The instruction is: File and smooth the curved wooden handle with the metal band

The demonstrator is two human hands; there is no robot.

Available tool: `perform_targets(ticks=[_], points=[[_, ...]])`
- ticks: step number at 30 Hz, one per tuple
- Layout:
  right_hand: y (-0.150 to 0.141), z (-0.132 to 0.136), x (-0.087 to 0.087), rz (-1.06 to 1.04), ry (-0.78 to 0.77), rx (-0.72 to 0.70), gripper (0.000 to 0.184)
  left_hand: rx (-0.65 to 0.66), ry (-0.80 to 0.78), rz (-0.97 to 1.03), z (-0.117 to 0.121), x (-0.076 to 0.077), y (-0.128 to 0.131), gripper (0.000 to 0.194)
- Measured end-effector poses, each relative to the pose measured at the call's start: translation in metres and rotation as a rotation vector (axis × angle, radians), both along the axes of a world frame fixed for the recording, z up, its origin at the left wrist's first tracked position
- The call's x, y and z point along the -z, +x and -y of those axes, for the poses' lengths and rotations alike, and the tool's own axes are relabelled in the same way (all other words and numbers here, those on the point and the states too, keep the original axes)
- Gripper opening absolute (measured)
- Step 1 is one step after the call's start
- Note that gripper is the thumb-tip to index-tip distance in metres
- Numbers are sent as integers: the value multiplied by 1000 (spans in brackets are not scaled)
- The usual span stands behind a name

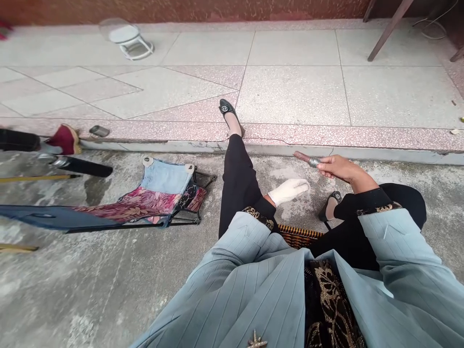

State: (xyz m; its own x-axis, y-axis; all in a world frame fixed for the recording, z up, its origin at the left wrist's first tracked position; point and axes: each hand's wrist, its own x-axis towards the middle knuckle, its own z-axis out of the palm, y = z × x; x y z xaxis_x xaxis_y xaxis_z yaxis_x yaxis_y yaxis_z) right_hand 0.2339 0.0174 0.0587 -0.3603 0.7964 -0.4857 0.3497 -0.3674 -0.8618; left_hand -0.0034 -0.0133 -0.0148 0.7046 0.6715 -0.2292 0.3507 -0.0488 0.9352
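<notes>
My left hand [290, 191] wears a white knitted glove and hovers over the concrete between my knees. Its fingers are stretched out side by side, with nothing visible in them. Bare, my right hand [336, 169] pinches a short brown stick wound with wire [302, 156]. The silvery wire coil sits right by my fingertips, and the stick's plain end points left toward the step. A gap separates the two hands. Beneath me shows the edge of a woven seat [302, 236] in black, orange and yellow.
On the left stands a folding lounger [159, 200] with patterned fabric. Beyond it are another person's red shoe [63, 140] and a small metal can [99, 131] on the step edge [181, 146]. A white stool [132, 41] and a wooden leg [387, 31] are farther back.
</notes>
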Motion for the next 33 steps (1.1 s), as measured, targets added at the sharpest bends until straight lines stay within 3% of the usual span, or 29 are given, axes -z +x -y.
perform_targets(ticks=[6, 11, 14, 17, 21, 22, 24, 27, 30, 33], points=[[-8, -9, 21, 357, 60, -11, 29, 73, 157, -142, 0, -3, -3, 32], [-14, -11, 23, 849, 251, -231, 31, 36, 308, -221, 0, -6, -4, 34], [-15, -8, 19, 949, 195, -439, 31, -17, 391, -306, -1, -8, -7, 35], [-13, -2, 15, 838, 21, -665, 25, 10, 398, -292, -3, -10, -9, 34], [-5, 9, 4, 304, -243, -860, 33, 35, 273, -61, -2, -9, -6, 28], [-2, 11, 0, 168, -247, -839, 41, 22, 196, 18, -1, -7, -3, 29], [2, 13, -9, -6, -140, -666, 50, -24, 13, 170, 1, -5, 2, 34], [4, 11, -16, -2, 62, -277, 45, -100, -151, 266, 2, -3, 8, 40], [5, 5, -11, 132, 106, -66, 38, -132, -2, 154, -2, -4, 7, 37], [6, -3, -2, 427, 170, -17, 28, -68, 178, -17, -7, -7, 1, 33]])
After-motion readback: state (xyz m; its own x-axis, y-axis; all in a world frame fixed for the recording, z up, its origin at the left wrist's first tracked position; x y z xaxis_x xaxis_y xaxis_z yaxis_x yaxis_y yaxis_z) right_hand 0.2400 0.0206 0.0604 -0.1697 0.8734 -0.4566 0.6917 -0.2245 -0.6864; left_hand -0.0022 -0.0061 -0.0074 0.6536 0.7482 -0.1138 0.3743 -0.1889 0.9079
